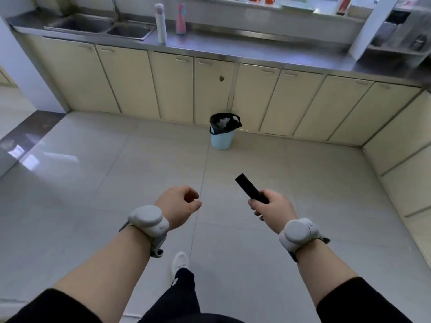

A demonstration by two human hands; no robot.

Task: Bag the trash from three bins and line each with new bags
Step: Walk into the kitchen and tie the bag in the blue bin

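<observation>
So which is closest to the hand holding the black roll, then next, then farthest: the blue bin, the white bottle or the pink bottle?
From the right hand, which grips the black roll:
1. Blue bin, on the floor ahead by the cabinets.
2. Pink bottle, up on the counter, ahead and left.
3. White bottle, on the counter further left; almost level with the pink one, so a close call.

The bin [222, 136] stands on the floor [116, 173] at twelve o'clock, just before the row of cabinets [172, 87], with a bag [225, 122] in it folded over its rim. On the tabletop [256, 46] above the cabinets, a sink [102, 27] lies at ten o'clock and two bottles [161, 23] stand at eleven o'clock, right of it. The left hand [178, 205] is near, at six o'clock; the right hand [274, 206], to its right, holds a roll [250, 188] pointing toward eleven o'clock. More cabinets [401, 164] run along at three o'clock.
</observation>
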